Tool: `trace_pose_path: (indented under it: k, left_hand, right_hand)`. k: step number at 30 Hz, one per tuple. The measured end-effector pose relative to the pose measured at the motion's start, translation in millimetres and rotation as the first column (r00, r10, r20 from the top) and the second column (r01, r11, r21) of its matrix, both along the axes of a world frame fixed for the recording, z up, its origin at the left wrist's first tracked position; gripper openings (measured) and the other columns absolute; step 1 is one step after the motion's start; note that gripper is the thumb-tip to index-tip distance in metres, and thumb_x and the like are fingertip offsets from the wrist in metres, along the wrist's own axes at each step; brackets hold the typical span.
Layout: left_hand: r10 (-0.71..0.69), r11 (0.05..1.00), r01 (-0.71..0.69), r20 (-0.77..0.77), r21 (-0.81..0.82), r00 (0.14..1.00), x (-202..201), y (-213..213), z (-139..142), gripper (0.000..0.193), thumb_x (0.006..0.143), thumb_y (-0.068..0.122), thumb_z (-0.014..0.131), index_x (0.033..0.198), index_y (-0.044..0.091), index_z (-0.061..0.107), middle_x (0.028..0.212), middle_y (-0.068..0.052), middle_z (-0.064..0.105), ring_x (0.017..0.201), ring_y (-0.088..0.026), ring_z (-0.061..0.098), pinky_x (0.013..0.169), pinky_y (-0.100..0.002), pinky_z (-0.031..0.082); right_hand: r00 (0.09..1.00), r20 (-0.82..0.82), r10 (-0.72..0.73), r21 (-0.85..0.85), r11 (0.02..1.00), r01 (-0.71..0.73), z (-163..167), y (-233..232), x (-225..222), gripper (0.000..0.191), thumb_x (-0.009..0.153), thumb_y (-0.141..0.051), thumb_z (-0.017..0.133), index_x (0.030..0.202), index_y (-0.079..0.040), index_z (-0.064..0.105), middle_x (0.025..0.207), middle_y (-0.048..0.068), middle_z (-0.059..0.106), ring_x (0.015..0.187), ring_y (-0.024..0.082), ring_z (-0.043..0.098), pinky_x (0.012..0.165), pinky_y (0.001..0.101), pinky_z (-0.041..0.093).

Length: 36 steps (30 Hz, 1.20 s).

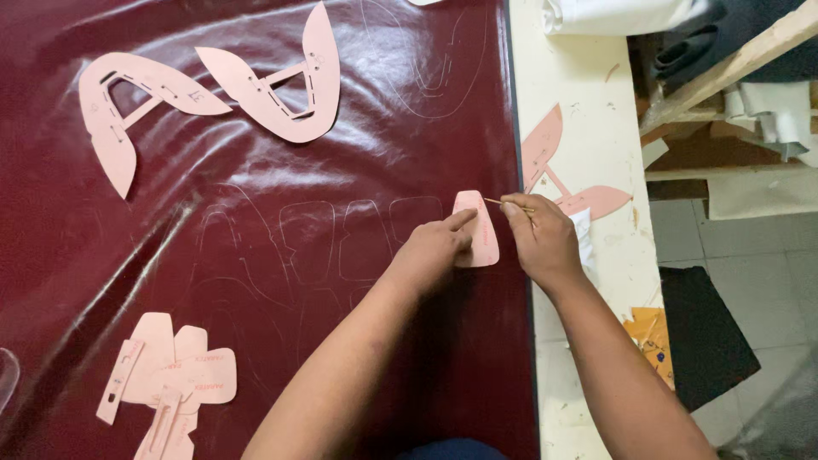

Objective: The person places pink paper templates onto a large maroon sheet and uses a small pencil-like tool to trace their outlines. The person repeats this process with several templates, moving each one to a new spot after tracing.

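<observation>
A glossy dark red leather sheet [256, 221] covers the table. My left hand [433, 251] presses a small pink tongue-shaped template [478, 223] flat on the sheet near its right edge. My right hand [538, 238] grips a thin marking stick [504, 203] with its tip at the template's upper right edge. Faint traced outlines [341, 238] run in a row to the left of the template.
Two large pink V-shaped templates [128, 106] [285, 89] lie at the sheet's top left. A pile of small pink templates [170, 375] sits at the bottom left. Another pink template [562, 175] lies on the white table strip [588, 102]. Wooden framing [724, 72] and floor are to the right.
</observation>
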<state>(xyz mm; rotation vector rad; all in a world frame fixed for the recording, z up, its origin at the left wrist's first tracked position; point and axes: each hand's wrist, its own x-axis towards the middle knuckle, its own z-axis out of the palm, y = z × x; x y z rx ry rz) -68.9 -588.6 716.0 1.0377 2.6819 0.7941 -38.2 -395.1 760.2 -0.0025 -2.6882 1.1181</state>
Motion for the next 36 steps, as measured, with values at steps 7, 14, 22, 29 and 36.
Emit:
trace_pose_path:
  k: [7, 14, 22, 29, 36]
  left_hand:
    - [0.049, 0.998, -0.05, 0.046, 0.03, 0.998, 2, 2, 2, 0.016, 0.076, 0.002, 0.068, 0.092, 0.005, 0.071, 0.151, -0.006, 0.052, 0.101, -0.035, 0.069, 0.087, -0.046, 0.054]
    - [0.051, 0.998, -0.052, 0.031, 0.042, 0.998, 3, 3, -4, 0.023, 0.077, 0.002, 0.066, 0.098, 0.006, 0.071, 0.153, -0.006, 0.051, 0.106, -0.034, 0.068, 0.089, -0.046, 0.053]
    - [0.013, 1.0, -0.014, -0.164, -0.004, 0.986, 30, 7, -3, 0.04, 0.079, 0.007, 0.062, 0.119, 0.006, 0.068, 0.144, -0.009, 0.057, 0.1, -0.03, 0.062, 0.082, -0.043, 0.05]
    - [0.038, 0.999, -0.047, -0.276, -0.026, 0.96, 136, -21, -5, 0.021, 0.088, 0.017, 0.061, 0.106, 0.008, 0.068, 0.138, -0.01, 0.061, 0.113, -0.026, 0.06, 0.089, -0.04, 0.047]
    - [0.28, 0.958, -0.283, -0.308, 0.036, 0.909, 220, -116, -4, 0.039, 0.081, 0.015, 0.067, 0.12, 0.012, 0.067, 0.143, -0.005, 0.059, 0.126, -0.024, 0.054, 0.103, -0.044, 0.039]
  right_hand:
    - [0.999, -0.035, 0.037, 0.028, 0.999, -0.036, -18, -1, -21, 0.022, 0.103, -0.02, 0.062, 0.109, -0.002, 0.073, 0.105, 0.014, 0.073, 0.098, 0.03, 0.07, 0.086, 0.0389, 0.054]
    - [0.989, -0.074, 0.129, 0.154, 0.981, -0.117, -15, 4, -13, 0.019, 0.101, -0.019, 0.062, 0.1, -0.003, 0.072, 0.097, 0.013, 0.072, 0.094, 0.032, 0.068, 0.084, 0.0427, 0.053]
    - [0.99, 0.144, 0.001, -0.014, 1.0, 0.001, -20, 11, 30, 0.021, 0.101, -0.017, 0.056, 0.108, -0.003, 0.07, 0.104, 0.015, 0.07, 0.098, 0.033, 0.068, 0.088, 0.0414, 0.054]
    - [0.943, 0.33, -0.042, 0.055, 0.998, 0.026, -30, -18, 103, 0.036, 0.088, -0.02, 0.067, 0.122, -0.007, 0.068, 0.118, 0.011, 0.062, 0.094, 0.028, 0.067, 0.085, 0.036, 0.054]
    - [0.975, 0.21, 0.076, -0.021, 0.997, -0.073, -23, -22, 153, 0.027, 0.099, -0.018, 0.061, 0.122, -0.009, 0.072, 0.109, 0.008, 0.066, 0.096, 0.021, 0.067, 0.088, 0.0323, 0.054]
